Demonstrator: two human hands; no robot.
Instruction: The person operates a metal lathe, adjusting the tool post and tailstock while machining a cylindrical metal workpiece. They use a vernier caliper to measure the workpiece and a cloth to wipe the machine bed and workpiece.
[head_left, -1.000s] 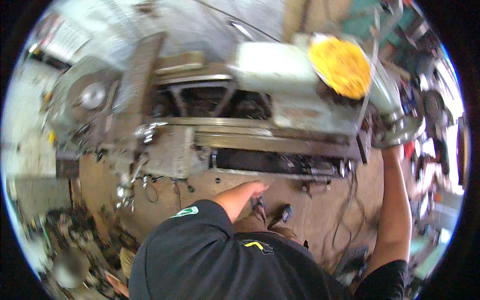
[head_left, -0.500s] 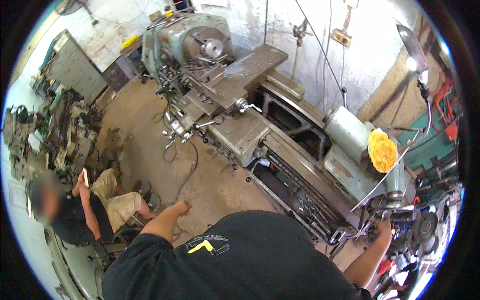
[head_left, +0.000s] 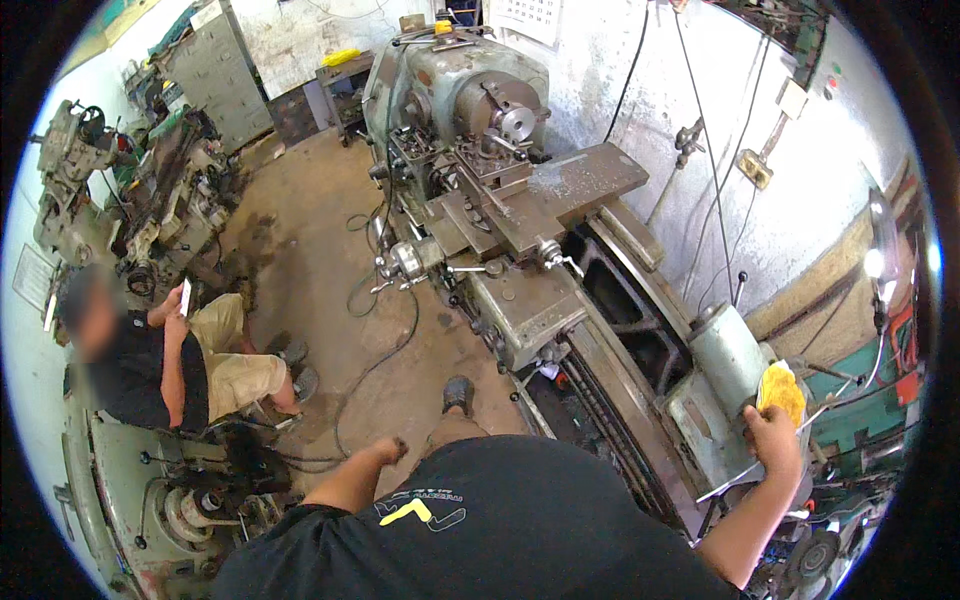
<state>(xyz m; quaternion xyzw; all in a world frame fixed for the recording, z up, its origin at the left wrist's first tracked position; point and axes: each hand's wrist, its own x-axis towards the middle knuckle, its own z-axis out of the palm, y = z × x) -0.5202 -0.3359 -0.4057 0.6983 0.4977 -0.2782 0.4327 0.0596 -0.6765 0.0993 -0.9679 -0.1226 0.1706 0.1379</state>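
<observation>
A grey lathe [head_left: 520, 310] runs from the upper middle down to the right. My right hand [head_left: 775, 438] is at its tailstock end, fingers curled beside the lower edge of a round yellow pad or cloth [head_left: 783, 393]. What those fingers grip, if anything, is hidden. The grey tailstock [head_left: 728, 345] stands just beyond. My left hand [head_left: 388, 451] hangs over the floor left of my body, its fingers drawn together with nothing seen in them. Farther up, the carriage [head_left: 525, 300] carries cranks and levers, and the chuck [head_left: 500, 108] sits at the headstock.
A seated person [head_left: 150, 360] at the left holds a phone [head_left: 186, 297]. Another machine [head_left: 180, 510] stands behind that person. A cable [head_left: 385, 358] snakes across the floor [head_left: 300, 240]. A lamp [head_left: 880, 250] and bent rods stand at the right, above cluttered tools [head_left: 815, 550].
My right hand has moved from the handwheel area at the tailstock's end up beside the yellow pad. My head view has shifted, so the lathe appears farther right. My left hand still hangs free.
</observation>
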